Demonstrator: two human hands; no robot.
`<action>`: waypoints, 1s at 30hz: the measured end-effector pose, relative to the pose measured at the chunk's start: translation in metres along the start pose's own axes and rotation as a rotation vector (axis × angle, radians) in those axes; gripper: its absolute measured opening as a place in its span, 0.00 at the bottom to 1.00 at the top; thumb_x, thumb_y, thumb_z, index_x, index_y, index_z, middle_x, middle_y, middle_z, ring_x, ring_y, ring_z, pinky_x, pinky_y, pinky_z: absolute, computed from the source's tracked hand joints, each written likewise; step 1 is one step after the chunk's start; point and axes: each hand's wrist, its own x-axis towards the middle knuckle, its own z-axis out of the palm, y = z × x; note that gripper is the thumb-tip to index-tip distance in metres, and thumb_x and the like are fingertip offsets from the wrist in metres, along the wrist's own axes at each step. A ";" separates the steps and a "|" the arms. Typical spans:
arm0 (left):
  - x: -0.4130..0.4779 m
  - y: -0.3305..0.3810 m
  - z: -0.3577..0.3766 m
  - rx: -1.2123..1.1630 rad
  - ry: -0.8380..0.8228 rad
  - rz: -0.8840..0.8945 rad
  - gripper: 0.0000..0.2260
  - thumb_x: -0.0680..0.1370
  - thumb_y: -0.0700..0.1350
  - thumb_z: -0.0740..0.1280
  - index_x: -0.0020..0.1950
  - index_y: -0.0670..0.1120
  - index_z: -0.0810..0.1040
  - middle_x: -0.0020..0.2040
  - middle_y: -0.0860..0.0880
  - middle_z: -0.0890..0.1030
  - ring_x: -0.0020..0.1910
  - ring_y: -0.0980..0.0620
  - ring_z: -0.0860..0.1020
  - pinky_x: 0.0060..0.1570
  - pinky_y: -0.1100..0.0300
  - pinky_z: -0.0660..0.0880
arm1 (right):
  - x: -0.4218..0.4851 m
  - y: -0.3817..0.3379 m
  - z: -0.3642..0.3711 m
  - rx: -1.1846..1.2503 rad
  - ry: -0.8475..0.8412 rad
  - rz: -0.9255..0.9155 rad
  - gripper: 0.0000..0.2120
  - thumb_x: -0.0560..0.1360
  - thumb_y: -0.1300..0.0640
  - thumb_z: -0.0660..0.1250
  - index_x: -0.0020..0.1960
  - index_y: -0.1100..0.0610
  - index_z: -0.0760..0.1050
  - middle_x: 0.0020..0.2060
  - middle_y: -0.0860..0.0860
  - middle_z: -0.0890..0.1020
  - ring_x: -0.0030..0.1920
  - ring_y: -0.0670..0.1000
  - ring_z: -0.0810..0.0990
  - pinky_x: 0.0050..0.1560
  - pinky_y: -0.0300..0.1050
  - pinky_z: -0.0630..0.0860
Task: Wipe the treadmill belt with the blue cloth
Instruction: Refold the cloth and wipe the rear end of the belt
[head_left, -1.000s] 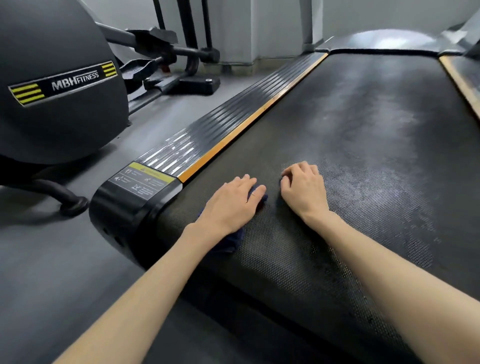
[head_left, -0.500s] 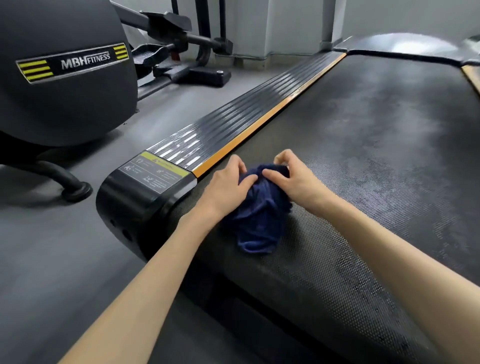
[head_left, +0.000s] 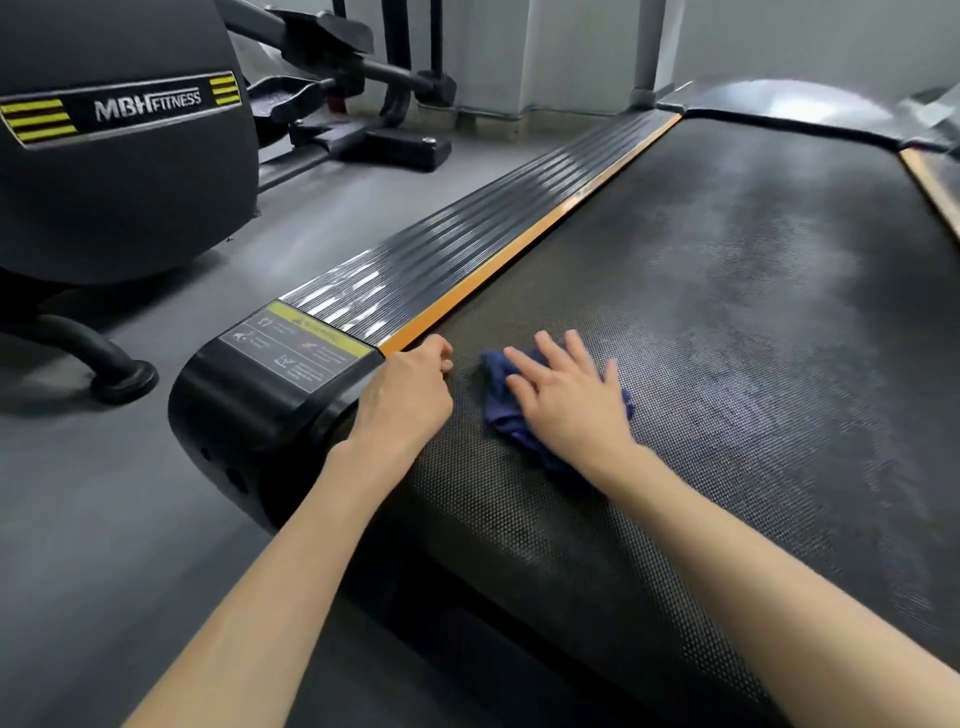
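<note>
Pressing down with straight, spread fingers, the right hand (head_left: 566, 410) pins the blue cloth (head_left: 498, 421) under them on the treadmill belt (head_left: 727, 312), while the left hand (head_left: 405, 400) rests nearby, fingers curled on nothing, beside the orange strip (head_left: 519, 254).

Black MBH Fitness machine (head_left: 119, 171) on grey floor (head_left: 104, 519).

I see the blue cloth (head_left: 501, 410), dark and crumpled, pressed flat beneath the spread fingers (head_left: 550, 345) of my right hand (head_left: 571, 410), bunched edges poking out to their left. The treadmill belt (head_left: 727, 312), black, dotted and grey-smeared, stretches ahead of the fingertips.
</note>
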 end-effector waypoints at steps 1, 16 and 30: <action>0.000 -0.003 -0.002 -0.022 -0.018 -0.030 0.15 0.78 0.38 0.58 0.64 0.47 0.72 0.60 0.51 0.79 0.57 0.49 0.76 0.52 0.58 0.72 | 0.008 0.019 -0.002 -0.018 0.015 0.060 0.20 0.80 0.44 0.49 0.72 0.40 0.59 0.75 0.47 0.54 0.75 0.53 0.46 0.70 0.65 0.48; 0.001 -0.002 0.004 0.161 0.004 0.049 0.16 0.80 0.42 0.58 0.65 0.54 0.74 0.58 0.46 0.80 0.52 0.45 0.79 0.47 0.54 0.75 | 0.027 0.048 -0.004 -0.081 0.044 -0.114 0.20 0.80 0.44 0.52 0.72 0.40 0.60 0.76 0.47 0.53 0.76 0.54 0.45 0.72 0.55 0.39; -0.032 -0.009 -0.020 -0.059 0.158 0.075 0.12 0.76 0.35 0.60 0.49 0.47 0.82 0.53 0.48 0.80 0.50 0.51 0.78 0.49 0.59 0.76 | 0.052 0.025 -0.004 0.078 0.125 -0.303 0.20 0.78 0.55 0.59 0.70 0.48 0.68 0.71 0.51 0.66 0.73 0.59 0.59 0.71 0.64 0.53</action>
